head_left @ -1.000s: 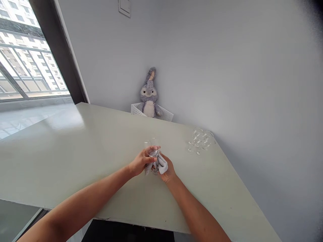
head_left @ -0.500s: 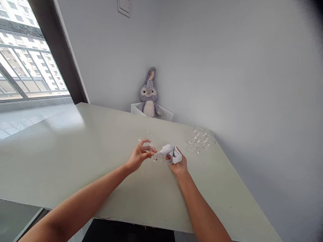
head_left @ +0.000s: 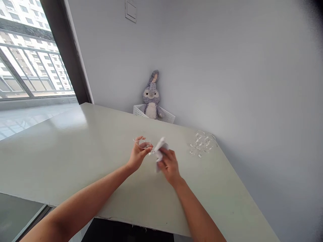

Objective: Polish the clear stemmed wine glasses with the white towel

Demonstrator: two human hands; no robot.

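My left hand (head_left: 138, 153) is closed around a clear stemmed glass (head_left: 141, 142), tilted with its bowl toward the upper left. The foot of that glass points right and is partly hidden behind the cloth. A white cloth (head_left: 161, 145), blurred by motion, is gripped in my right hand (head_left: 170, 165), just right of the glass. Whether the cloth touches the glass I cannot tell. Both hands are above the pale green tabletop (head_left: 113, 188).
Several clear glasses (head_left: 202, 143) stand clustered at the table's right edge by the wall. A grey plush rabbit (head_left: 151, 101) sits in a white perforated basket (head_left: 168, 116) at the back. A window (head_left: 32, 60) is at the left.
My right hand has turned over with the cloth, its back now facing up, and moved slightly left. The glass in my left hand has shifted a little left. The camera view has shifted slightly.
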